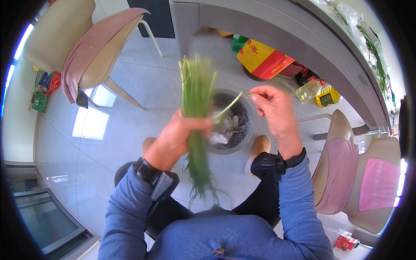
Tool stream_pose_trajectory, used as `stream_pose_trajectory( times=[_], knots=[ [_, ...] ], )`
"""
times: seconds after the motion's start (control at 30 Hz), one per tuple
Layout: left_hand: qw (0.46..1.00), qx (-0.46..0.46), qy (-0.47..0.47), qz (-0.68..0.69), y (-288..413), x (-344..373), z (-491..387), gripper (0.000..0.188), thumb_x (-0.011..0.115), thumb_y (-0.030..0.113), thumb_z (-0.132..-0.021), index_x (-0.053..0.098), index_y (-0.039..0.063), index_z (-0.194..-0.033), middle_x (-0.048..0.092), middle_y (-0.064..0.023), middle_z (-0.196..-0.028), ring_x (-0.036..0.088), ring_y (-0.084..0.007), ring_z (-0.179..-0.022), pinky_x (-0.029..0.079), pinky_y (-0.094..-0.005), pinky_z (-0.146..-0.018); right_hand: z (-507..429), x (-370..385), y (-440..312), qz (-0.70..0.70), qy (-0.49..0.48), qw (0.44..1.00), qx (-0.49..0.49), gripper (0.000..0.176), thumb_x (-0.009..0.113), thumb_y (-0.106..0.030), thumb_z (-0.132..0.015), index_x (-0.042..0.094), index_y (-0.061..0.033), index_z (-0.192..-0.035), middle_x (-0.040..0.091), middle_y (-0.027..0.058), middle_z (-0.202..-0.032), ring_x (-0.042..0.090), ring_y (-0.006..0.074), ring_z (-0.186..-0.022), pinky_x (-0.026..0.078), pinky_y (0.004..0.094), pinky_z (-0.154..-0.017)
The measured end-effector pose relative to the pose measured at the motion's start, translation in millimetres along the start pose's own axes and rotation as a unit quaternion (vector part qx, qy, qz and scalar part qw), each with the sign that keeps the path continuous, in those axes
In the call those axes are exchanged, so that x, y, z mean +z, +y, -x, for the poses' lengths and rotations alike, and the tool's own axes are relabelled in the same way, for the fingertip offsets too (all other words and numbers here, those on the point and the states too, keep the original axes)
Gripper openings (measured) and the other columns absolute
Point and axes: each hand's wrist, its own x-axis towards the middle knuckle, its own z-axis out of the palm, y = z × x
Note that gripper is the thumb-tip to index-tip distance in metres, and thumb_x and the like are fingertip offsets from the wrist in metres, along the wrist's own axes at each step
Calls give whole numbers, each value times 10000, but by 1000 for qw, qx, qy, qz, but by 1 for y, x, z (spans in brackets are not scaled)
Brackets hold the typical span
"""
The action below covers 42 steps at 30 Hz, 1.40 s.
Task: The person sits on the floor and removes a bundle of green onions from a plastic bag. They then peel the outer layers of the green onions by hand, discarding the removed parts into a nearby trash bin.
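My left hand (177, 131) is wrapped around a thick bunch of green chives or similar leafy stalks (197, 94). The pale cut-looking ends point away from me, and the thin leaf tips (200, 169) hang towards my lap, blurred. One pale stalk (230, 105) juts out sideways from that grip towards my right hand (271, 105). Thumb and forefinger of the right hand pinch a small green scrap (248, 94), just apart from the stalk's end. Below both hands, a round bin (250, 130) stands on the floor, with crumpled white plastic (219, 138) and plant trimmings inside.
Chairs with pink cloths (97, 48) (338, 175) stand left and right. A grey table (279, 35) spans the far right, bearing plastic-wrapped greens (373, 48). Beneath it sit a yellow-red box (265, 60) and an oil bottle (328, 96). My slippers (261, 146) flank the bin.
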Motion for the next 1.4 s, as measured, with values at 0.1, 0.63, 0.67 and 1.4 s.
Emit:
stream_pose_trajectory(
  times=[0.1,0.63,0.67,1.4],
  knots=[
    [999,27,19,-31,-1,2,0,532,653,-61,-733,500,-18,-1240,576,-52,-794,557,-165,-650,459,-278,-618,0,7,2,28,14,1000,3,113,632,-49,-865,645,22,-951,573,-7,-717,478,34,-592,366,174,-495],
    [984,123,70,-106,-8,8,-3,411,683,-97,-698,598,10,-1086,595,-4,-786,563,-108,-683,457,-252,-631,3,14,-1,-85,-64,991,77,175,660,-185,-853,635,-13,-873,591,17,-729,497,57,-583,366,194,-467],
    [982,132,70,-113,-9,9,-3,417,685,-96,-698,596,9,-1092,595,0,-794,562,-102,-693,456,-250,-638,3,15,-1,-80,-58,992,84,176,661,-184,-848,634,-12,-871,590,19,-727,495,59,-579,365,194,-465],
    [980,116,81,-139,-10,6,-4,429,700,-82,-690,586,7,-1095,601,-21,-799,566,-114,-675,459,-253,-625,0,18,3,-130,-60,983,117,68,589,-59,-856,621,0,-864,603,44,-701,474,37,-514,323,172,-425]
  ],
)
